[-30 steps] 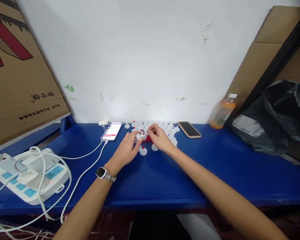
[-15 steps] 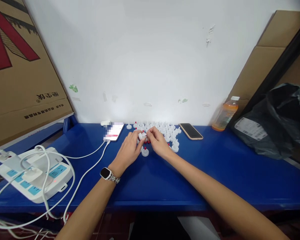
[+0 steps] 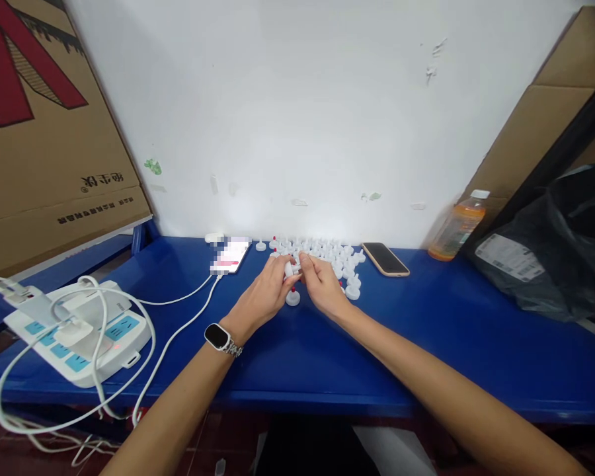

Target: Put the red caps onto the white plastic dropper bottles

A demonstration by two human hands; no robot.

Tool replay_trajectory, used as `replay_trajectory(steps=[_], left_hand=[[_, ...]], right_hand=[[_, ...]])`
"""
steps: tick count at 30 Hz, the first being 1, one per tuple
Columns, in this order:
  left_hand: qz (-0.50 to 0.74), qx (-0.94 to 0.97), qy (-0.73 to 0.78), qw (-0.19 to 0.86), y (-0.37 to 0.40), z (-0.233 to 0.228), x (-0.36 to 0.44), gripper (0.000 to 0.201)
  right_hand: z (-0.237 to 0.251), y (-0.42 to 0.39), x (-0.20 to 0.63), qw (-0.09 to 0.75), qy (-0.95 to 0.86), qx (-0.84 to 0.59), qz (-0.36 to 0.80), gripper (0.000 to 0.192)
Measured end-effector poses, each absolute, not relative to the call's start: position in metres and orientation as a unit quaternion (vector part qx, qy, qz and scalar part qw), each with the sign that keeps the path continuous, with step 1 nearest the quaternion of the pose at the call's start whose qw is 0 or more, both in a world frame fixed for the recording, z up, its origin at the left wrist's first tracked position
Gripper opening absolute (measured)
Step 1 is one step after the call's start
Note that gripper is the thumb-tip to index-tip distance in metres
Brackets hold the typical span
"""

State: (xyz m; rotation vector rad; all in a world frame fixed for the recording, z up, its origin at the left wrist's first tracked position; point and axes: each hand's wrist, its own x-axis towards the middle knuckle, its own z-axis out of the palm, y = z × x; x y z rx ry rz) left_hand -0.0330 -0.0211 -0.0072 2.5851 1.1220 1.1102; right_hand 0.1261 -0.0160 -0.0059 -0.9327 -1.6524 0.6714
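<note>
1. Pinching a small white plastic piece (image 3: 291, 268) at frame centre, both hands met: left hand (image 3: 264, 299) closed round it from the left, right hand (image 3: 322, 285) gripped its other end with the fingertips. I couldn't tell how deep the right grip went, too small.
2. The held piece sat just above the blue table (image 3: 426, 344), directly over a lone white cap with red tip (image 3: 293, 297).
3. Risk, my call: the piece was tiny and held by fingertips only, so a slip could have dropped it into the pile of white caps (image 3: 327, 254) behind, where it would be hard to pick out again.
4. Risk: the right wrist lay close to loose caps at centre right; a sideways nudge could have scattered them toward the dark phone (image 3: 385, 258).
5. Risk: the left forearm, with the watch (image 3: 219, 337), was near the white cable (image 3: 178, 334); a snag could have tugged the lit phone (image 3: 231, 255).
6. Versus the earliest frame: the hands had closed in tighter, and the view had swung left, so everything sat further right in frame. The power strip (image 3: 79, 330) at lower left looked unmoved on the table.
</note>
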Motion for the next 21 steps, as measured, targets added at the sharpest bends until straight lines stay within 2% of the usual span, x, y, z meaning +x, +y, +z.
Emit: replay_trajectory(steps=[8,12,16,21], left_hand=[[0.385,0.839,0.359,0.135,-0.02,-0.009,-0.035,0.036],[0.393,0.827,0.37,0.159,-0.021,-0.004,-0.034,0.039],[0.405,0.797,0.429,0.127,-0.009,-0.008,-0.045,0.056],[0.364,0.77,0.521,0.045,0.011,-0.02,-0.07,0.021]], right_hand=[[-0.001,-0.021,0.119,0.529,-0.685,-0.376,0.331,0.052],[0.003,-0.01,0.127,0.499,-0.705,-0.363,0.35,0.05],[0.011,0.022,0.139,0.468,-0.735,-0.411,0.267,0.047],[0.019,0.085,0.13,0.39,-0.761,-0.49,0.17,0.022]])
